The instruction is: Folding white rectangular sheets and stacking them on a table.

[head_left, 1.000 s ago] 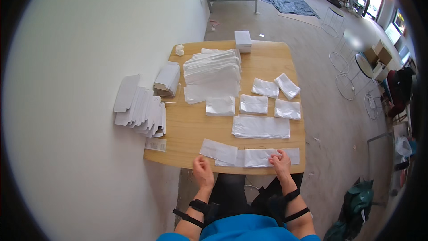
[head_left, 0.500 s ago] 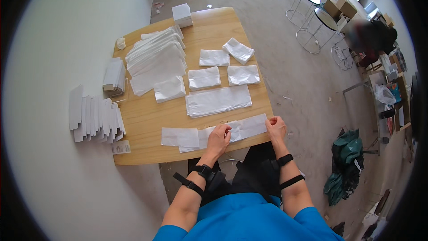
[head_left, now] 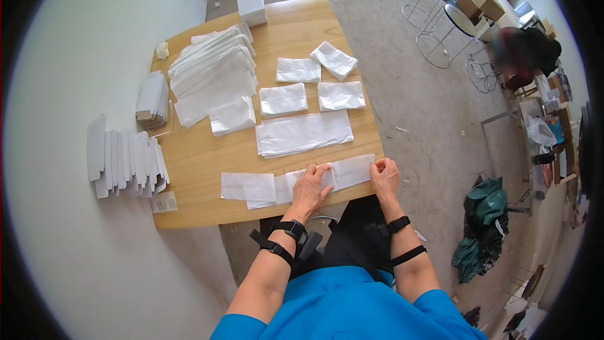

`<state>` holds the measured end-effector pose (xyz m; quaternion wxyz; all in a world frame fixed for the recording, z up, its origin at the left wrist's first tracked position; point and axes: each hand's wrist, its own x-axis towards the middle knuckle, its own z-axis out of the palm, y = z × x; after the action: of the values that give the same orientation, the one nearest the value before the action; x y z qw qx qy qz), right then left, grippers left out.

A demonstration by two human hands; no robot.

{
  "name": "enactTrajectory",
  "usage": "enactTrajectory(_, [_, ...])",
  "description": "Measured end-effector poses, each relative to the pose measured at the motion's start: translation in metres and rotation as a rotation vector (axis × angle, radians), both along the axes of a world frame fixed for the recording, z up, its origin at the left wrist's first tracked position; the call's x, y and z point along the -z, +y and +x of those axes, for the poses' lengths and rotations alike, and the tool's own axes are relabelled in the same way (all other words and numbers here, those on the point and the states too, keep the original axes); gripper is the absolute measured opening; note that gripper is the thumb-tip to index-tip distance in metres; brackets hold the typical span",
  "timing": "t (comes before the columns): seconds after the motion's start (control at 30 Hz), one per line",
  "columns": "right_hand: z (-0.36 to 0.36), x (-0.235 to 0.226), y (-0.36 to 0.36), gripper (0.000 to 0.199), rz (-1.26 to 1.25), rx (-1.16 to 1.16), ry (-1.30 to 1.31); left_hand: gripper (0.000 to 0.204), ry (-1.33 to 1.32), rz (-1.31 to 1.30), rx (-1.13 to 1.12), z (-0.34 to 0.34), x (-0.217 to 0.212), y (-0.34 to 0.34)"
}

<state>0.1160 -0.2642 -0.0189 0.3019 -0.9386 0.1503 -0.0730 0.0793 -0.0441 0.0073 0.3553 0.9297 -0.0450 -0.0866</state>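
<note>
A long strip of thin white sheet (head_left: 353,172), paper or film, lies along the near edge of the wooden table. On its middle rests my left hand (head_left: 309,187), fingers spread and pressing down. My right hand (head_left: 385,177) pinches the strip's right end at the table corner. At the strip's left end a shorter white piece (head_left: 248,187) overlaps it. Just beyond lies a wider folded white stack (head_left: 305,134), and past that are several small folded white packets, one of them a packet (head_left: 283,99) left of centre.
A fanned pile of white sheets (head_left: 211,72) covers the table's far left. White card stacks (head_left: 152,97) and folded white cartons (head_left: 126,160) stand along the left wall. A white block (head_left: 251,8) sits at the far edge. At right are stools (head_left: 460,20), a dark green bag (head_left: 484,226) and another person (head_left: 528,53).
My left hand has gone from curled fingers to spread, flatter ones on the strip. My right hand stays at the strip's right end. The view has shifted slightly.
</note>
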Motion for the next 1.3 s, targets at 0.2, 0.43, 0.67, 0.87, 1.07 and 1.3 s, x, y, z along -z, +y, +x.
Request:
enactTrajectory(0.2, [-0.004, -0.015, 0.008, 0.021, 0.446, -0.009, 0.000, 0.054, -0.051, -0.008, -0.009, 0.001, -0.001, -0.002])
enactTrajectory(0.43, [-0.027, -0.077, 0.080, 0.026, 0.223, -0.259, -0.081, 0.047, 0.230, -0.384, -0.161, -0.002, -0.017, 0.024])
enactTrajectory(0.67, [-0.057, -0.062, 0.136, 0.031, 0.075, -0.567, -0.177, 0.044, 0.325, -0.981, -0.594, -0.022, -0.028, 0.029])
enactTrajectory(0.87, [-0.059, -0.060, 0.121, 0.015, 0.315, -0.329, -0.033, 0.043, 0.190, -0.701, -0.720, -0.030, 0.013, 0.049])
enactTrajectory(1.07, [-0.029, -0.026, 0.088, 0.015, 0.214, -0.178, 0.036, 0.047, 0.135, -0.448, -0.706, -0.024, 0.011, 0.051])
enactTrajectory(1.3, [-0.017, -0.016, 0.092, 0.017, 0.227, -0.160, 0.182, 0.047, 0.087, -0.279, -0.646, -0.020, 0.018, 0.057])
